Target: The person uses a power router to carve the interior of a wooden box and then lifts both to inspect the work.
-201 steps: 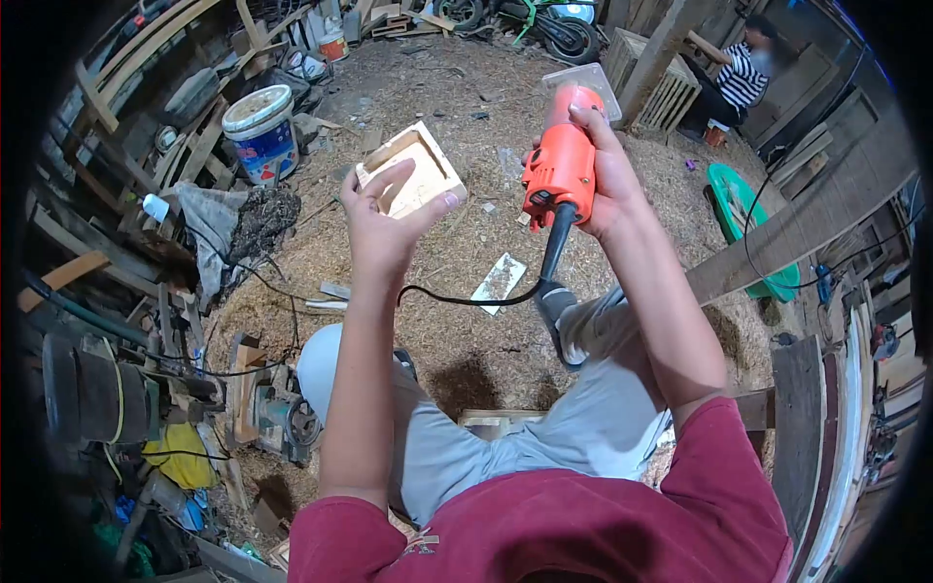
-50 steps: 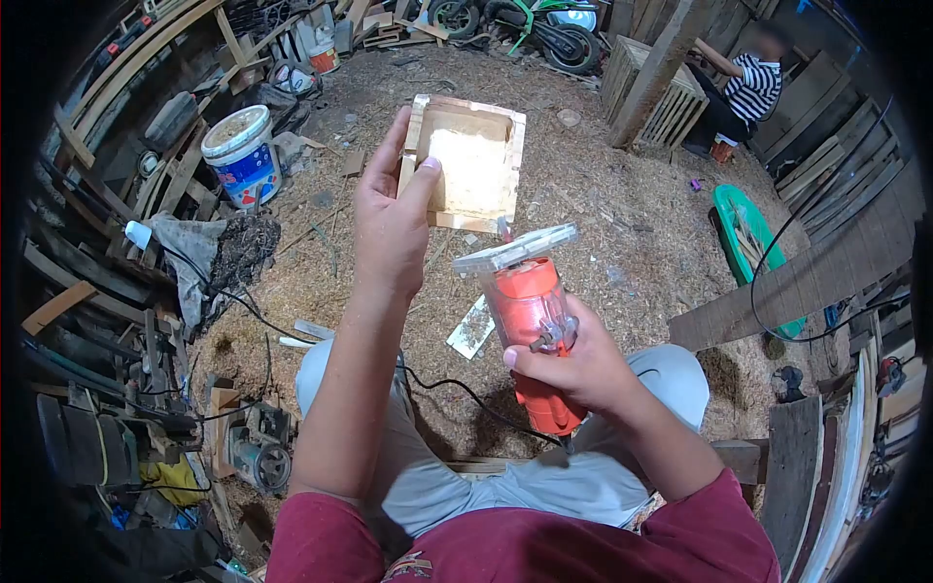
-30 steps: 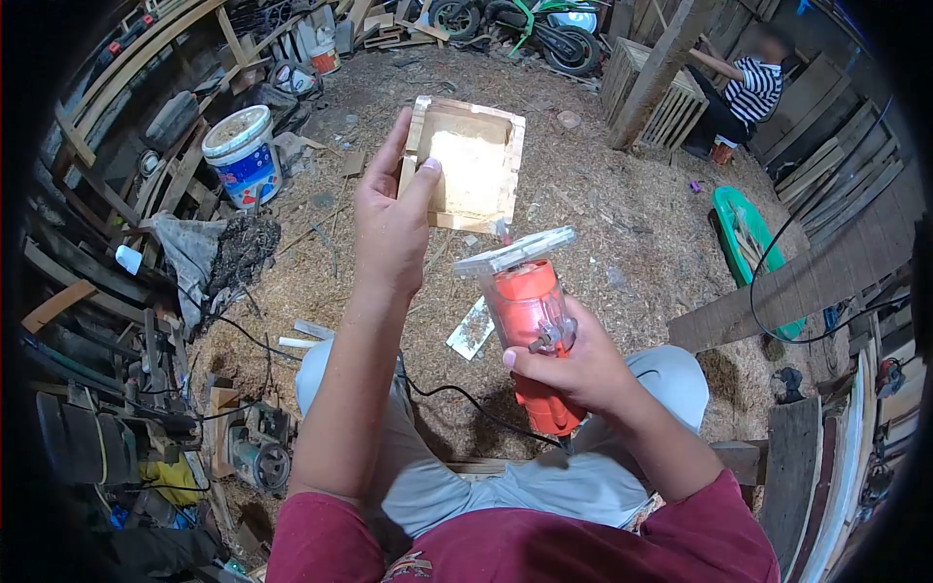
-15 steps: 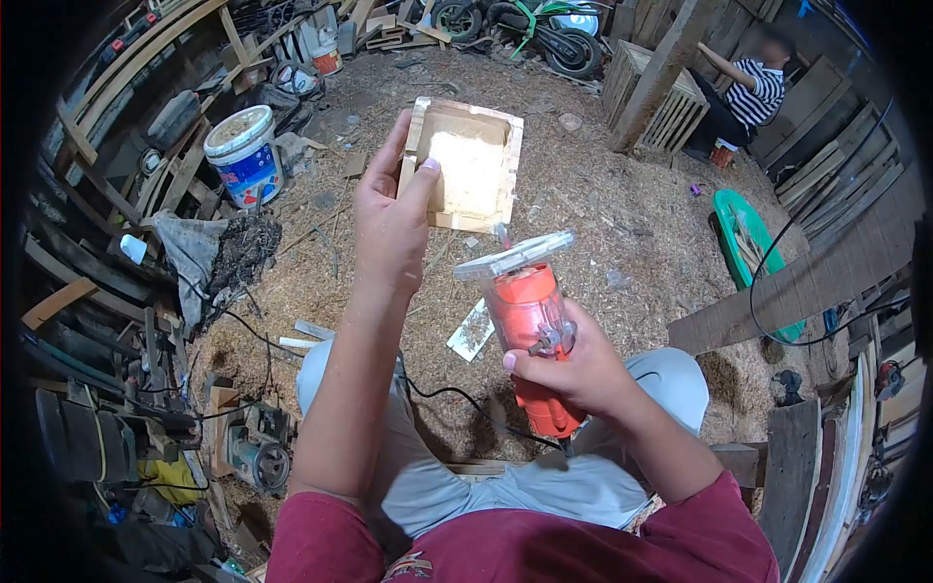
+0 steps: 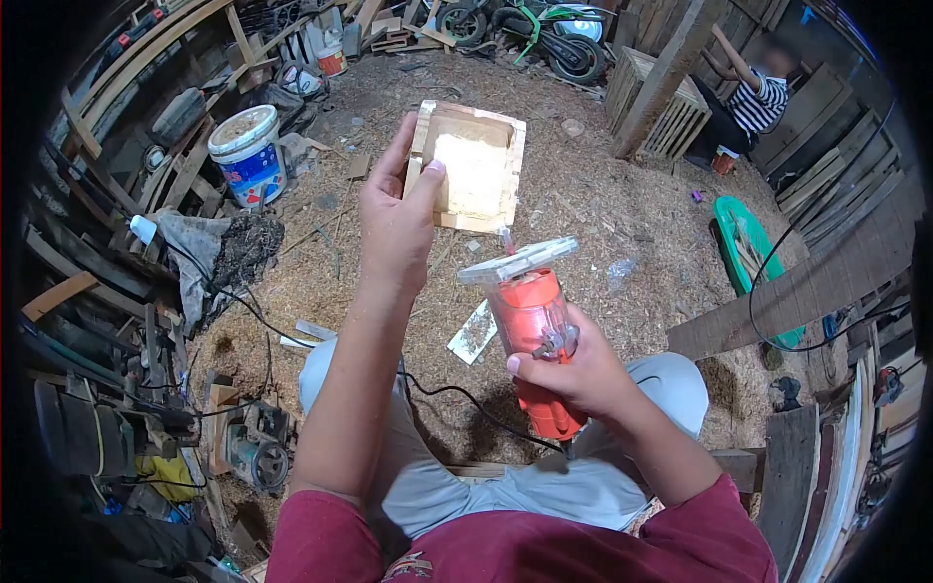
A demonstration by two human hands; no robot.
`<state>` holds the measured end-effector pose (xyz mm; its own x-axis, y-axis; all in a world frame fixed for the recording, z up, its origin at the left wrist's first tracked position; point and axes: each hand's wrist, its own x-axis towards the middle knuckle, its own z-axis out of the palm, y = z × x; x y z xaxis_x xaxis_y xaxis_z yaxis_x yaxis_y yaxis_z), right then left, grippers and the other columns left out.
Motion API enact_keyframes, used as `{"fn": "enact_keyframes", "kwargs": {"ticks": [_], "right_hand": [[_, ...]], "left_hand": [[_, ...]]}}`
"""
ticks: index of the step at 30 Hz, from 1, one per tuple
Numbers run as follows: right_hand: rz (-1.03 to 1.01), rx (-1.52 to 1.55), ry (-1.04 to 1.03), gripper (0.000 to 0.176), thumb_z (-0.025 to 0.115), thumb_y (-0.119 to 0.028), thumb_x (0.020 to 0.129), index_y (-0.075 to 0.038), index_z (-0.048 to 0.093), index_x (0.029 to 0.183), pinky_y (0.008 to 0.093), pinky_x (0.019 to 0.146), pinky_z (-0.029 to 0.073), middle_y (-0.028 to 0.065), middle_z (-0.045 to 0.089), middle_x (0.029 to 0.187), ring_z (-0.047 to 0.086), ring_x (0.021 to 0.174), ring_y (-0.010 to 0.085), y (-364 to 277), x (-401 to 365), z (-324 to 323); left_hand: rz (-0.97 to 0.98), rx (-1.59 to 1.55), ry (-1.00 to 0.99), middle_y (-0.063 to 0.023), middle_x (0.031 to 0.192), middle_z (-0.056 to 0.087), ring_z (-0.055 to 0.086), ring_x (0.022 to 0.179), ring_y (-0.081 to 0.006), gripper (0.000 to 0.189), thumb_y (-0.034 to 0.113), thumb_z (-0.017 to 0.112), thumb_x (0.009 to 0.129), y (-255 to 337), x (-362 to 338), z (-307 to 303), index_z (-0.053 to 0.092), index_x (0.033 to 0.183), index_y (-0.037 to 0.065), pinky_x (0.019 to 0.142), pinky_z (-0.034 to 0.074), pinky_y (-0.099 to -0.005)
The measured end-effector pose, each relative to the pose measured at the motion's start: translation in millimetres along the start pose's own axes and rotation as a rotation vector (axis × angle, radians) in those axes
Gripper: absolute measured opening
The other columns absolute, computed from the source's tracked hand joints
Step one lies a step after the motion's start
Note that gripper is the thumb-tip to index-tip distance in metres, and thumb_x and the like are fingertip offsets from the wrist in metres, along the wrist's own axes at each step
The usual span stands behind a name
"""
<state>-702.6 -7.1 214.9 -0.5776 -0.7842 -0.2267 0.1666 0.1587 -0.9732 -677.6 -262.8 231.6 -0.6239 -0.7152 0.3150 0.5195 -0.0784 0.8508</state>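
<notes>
My left hand (image 5: 403,209) grips a small open wooden box (image 5: 518,180) by its left side, thumb over the near rim and fingers behind. The box is tilted so its brightly lit inside faces me. In my right hand (image 5: 573,374) is an orange trim router (image 5: 535,311), held upright with fingers wrapped round its body. Its clear flat base (image 5: 520,260) points up, and the bit (image 5: 505,240) sticks out of it close to the box's lower right corner. A black power cord (image 5: 457,392) runs from the router's bottom end across my lap.
Sawdust and shavings cover the floor (image 5: 389,291). A white and blue bucket (image 5: 251,160) stands at left, and a green basin (image 5: 743,243) with wood scraps lies at right. A person in a striped shirt (image 5: 760,102) sits beside a slatted crate (image 5: 671,107). A wooden post (image 5: 671,73) stands there.
Both hands hold the box and router almost as before. The view has shifted slightly. The seated person's arm is raised higher.
</notes>
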Motion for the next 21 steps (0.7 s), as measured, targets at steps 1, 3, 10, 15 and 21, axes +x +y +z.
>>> {"fn": "enact_keyframes", "kwargs": {"ticks": [1,3,10,15,21], "right_hand": [[0.002,0.006,0.001,0.064,0.096,-0.026,0.087,0.000,0.058,0.131,0.0319,0.083,0.061,0.0064,0.072,0.111,0.071,0.094,0.0122,-0.2,-0.1,0.0],[0.006,-0.014,-0.001,0.064,0.096,-0.026,0.087,0.000,0.058,0.131,0.0318,0.082,0.061,0.0062,0.072,0.111,0.071,0.094,0.0121,-0.5,0.0,-0.3],[-0.019,-0.050,0.016,0.062,0.096,-0.025,0.088,0.000,0.058,0.130,0.0313,0.079,0.061,0.0066,0.072,0.109,0.072,0.092,0.0118,5.1,2.4,-2.4],[0.055,-0.038,-0.005,0.066,0.093,-0.019,0.090,-0.001,0.055,0.141,0.0333,0.088,0.059,0.0040,0.070,0.112,0.070,0.097,0.0134,-1.4,0.4,-2.1],[0.046,-0.037,-0.003,0.067,0.093,-0.018,0.090,-0.001,0.055,0.142,0.0331,0.088,0.059,0.0042,0.071,0.113,0.071,0.098,0.0133,0.5,1.3,-2.3]], "left_hand": [[0.001,-0.002,0.000,-0.0148,0.153,0.065,0.070,0.130,-0.0197,0.065,0.000,0.065,0.105,0.3,-0.4,0.4,0.046,0.167,0.001,0.108,0.060,-0.0351],[0.004,-0.006,-0.001,-0.0149,0.153,0.065,0.070,0.130,-0.0195,0.066,0.000,0.066,0.105,1.2,-1.6,1.7,0.046,0.167,0.001,0.108,0.059,-0.0351],[0.013,-0.004,-0.013,-0.0140,0.152,0.066,0.069,0.130,-0.0188,0.067,0.002,0.068,0.104,-0.5,-1.8,0.7,0.046,0.167,0.002,0.110,0.058,-0.0350],[0.008,-0.018,-0.015,-0.0138,0.153,0.065,0.069,0.130,-0.0184,0.068,0.002,0.069,0.104,-0.3,-3.6,1.9,0.046,0.167,0.002,0.111,0.057,-0.0345],[0.010,0.005,-0.020,-0.0140,0.153,0.065,0.068,0.131,-0.0181,0.067,0.002,0.069,0.104,1.6,-4.2,3.7,0.046,0.167,0.002,0.110,0.057,-0.0344]]}}
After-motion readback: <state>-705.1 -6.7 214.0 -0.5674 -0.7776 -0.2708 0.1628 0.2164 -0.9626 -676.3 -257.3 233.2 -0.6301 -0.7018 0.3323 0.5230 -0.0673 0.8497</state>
